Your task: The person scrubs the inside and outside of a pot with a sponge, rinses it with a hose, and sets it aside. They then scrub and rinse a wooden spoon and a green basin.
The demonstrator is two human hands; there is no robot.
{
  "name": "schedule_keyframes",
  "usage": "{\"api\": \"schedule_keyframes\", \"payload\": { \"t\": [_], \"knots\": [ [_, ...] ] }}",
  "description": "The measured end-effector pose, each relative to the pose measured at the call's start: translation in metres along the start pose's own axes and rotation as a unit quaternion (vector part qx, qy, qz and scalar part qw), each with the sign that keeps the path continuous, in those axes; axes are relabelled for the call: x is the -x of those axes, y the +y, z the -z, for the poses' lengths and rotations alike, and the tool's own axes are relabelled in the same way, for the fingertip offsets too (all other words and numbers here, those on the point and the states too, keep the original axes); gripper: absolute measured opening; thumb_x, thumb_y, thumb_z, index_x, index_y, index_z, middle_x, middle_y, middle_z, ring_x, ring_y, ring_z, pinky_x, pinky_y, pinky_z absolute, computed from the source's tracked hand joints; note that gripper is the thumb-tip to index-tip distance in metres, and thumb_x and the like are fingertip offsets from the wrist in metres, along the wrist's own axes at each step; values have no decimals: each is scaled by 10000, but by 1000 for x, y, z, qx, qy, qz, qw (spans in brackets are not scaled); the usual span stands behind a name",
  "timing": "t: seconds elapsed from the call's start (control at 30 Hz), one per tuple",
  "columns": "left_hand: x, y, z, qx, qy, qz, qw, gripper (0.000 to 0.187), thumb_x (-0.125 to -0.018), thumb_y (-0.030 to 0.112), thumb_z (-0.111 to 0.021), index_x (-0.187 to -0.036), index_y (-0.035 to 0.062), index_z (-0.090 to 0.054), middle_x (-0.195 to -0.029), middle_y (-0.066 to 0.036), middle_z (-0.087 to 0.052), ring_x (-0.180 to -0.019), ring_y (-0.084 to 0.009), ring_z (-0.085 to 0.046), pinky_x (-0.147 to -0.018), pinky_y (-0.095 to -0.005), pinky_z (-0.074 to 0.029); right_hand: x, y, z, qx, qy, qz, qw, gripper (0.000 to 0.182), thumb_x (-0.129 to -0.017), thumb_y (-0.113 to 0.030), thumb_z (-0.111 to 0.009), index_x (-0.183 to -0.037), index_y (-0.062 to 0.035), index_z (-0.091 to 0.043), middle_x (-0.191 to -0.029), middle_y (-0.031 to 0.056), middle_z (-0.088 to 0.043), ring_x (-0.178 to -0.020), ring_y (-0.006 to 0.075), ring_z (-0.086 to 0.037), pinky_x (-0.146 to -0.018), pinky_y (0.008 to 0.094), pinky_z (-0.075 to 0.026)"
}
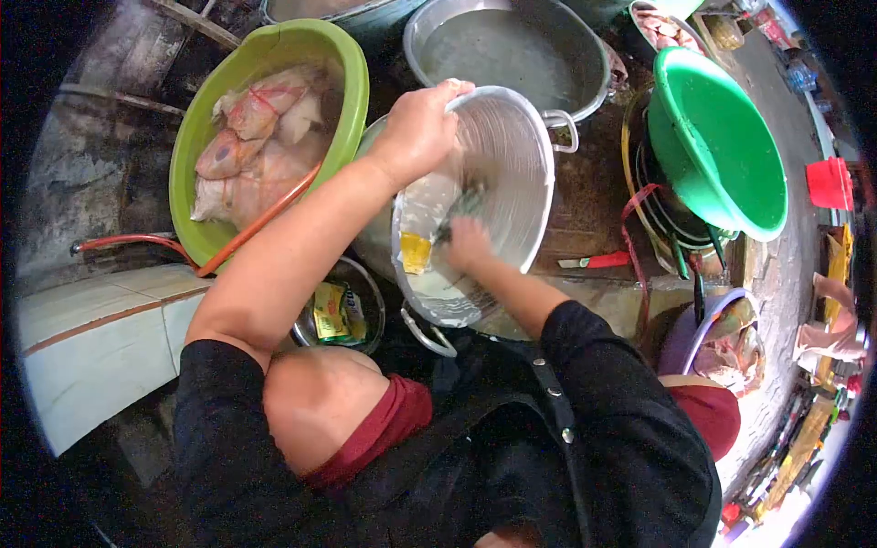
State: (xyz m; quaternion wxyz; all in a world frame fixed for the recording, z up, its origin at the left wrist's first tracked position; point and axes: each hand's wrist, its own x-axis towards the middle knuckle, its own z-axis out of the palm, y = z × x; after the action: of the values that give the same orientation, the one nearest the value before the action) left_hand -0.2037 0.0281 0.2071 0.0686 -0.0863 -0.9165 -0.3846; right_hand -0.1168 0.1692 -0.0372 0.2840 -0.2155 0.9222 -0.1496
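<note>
A metal pot [525,183] with two loop handles is tilted toward me, its inner wall streaked with whitish suds. My left hand [422,130] is closed over the pot's upper rim. Inside the pot, my right hand [468,245] is blurred by motion and pressed on a dark scrubber [468,203] against the wall. A yellow packet [416,253] lies on the pot's inner side, left of my right hand. Below the pot, a small metal bowl [377,315] holds a green and yellow packet [336,310].
A lime-green basin [358,91] with fish stands at the left, an orange hose [274,215] across its edge. Behind the pot is a metal basin of water [598,82]. A green basin [731,137], red-handled knife [607,260] and purple basin [681,338] are on the right.
</note>
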Motion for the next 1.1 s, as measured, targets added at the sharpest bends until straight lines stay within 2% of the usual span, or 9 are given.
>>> {"api": "schedule_keyframes", "payload": {
  "t": [0.07, 0.13, 0.43, 0.53, 0.57, 0.63, 0.83, 0.93, 1.1],
  "knots": [
    [-1, 2, 0, 2, -5, -3, 1000, 382, -797, 25, -507, -1174, 13, -561, -1151, -166, -604, -1082, -294, -577, -942, -338, -429, 20, -33, -3, -237, -88, 104, 962, 486, -764, -342, -627, -1111, -9, -551, -1082, 221, -577, -1023, 373, -543, -909, 449, -411],
    [-3, 2, -3, 32, -15, 15, 999, 383, -800, 28, -513, -1179, 15, -563, -1149, -155, -609, -1080, -267, -582, -943, -326, -426, 37, -70, 19, -389, 86, 206, 894, 331, -749, -191, -613, -1010, 10, -578, -915, 238, -609, -873, 388, -583, -797, 423, -463],
    [9, 2, -1, 39, -2, 1, 999, 379, -781, 38, -497, -1152, 23, -576, -1120, -194, -604, -1057, -323, -578, -932, -364, -435, -90, 2, 55, -115, 324, 25, 939, 346, -863, -178, -463, -1170, -34, -532, -1189, 190, -532, -1092, 352, -508, -939, 467, -390],
    [0, -6, -2, 57, 13, -15, 998, 379, -776, 40, -503, -1146, 13, -577, -1117, -190, -608, -1047, -319, -585, -932, -357, -434, -49, 22, -30, 57, 187, -4, 981, 429, -847, -200, -473, -1239, -27, -491, -1304, 178, -466, -1216, 340, -434, -1006, 488, -331],
    [-2, -7, -2, 50, 15, -8, 999, 377, -776, 42, -502, -1144, 11, -579, -1118, -188, -609, -1048, -314, -586, -931, -357, -434, -32, 9, -34, -13, -20, -4, 1000, 513, -813, -256, -533, -1235, 32, -479, -1330, 221, -431, -1267, 348, -385, -1008, 493, -326],
    [-4, -11, -4, 41, 14, 11, 999, 381, -773, 45, -494, -1142, 12, -582, -1124, -180, -612, -1058, -303, -586, -930, -351, -433, 32, -61, 32, -67, -178, 43, 981, 398, -779, -243, -546, -1060, 35, -592, -1089, 231, -601, -1028, 350, -589, -894, 441, -454],
    [-2, -2, -3, 28, 4, 54, 998, 391, -794, 4, -489, -1179, -1, -560, -1128, -108, -617, -1052, -189, -579, -930, -288, -415, -30, -125, 78, -411, 385, 240, 791, 229, -795, -97, -481, -960, 4, -604, -959, 232, -609, -910, 435, -568, -824, 453, -443],
    [3, -3, -1, 16, 20, 20, 999, 378, -782, 49, -479, -1144, 11, -581, -1126, -177, -613, -1060, -307, -586, -938, -354, -429, -69, -79, 143, -156, 184, 29, 970, 306, -876, -212, -449, -1122, -138, -617, -1127, 104, -622, -1121, 305, -532, -902, 482, -381],
    [5, 1, 1, 43, 17, 45, 998, 374, -786, 40, -480, -1145, 7, -578, -1122, -185, -614, -1060, -299, -589, -928, -346, -436, -44, -1, 35, -85, 69, -41, 993, 705, -876, -552, -447, -1373, -59, -367, -1402, 165, -387, -1306, 352, -339, -1080, 534, -181]
  ]
}}
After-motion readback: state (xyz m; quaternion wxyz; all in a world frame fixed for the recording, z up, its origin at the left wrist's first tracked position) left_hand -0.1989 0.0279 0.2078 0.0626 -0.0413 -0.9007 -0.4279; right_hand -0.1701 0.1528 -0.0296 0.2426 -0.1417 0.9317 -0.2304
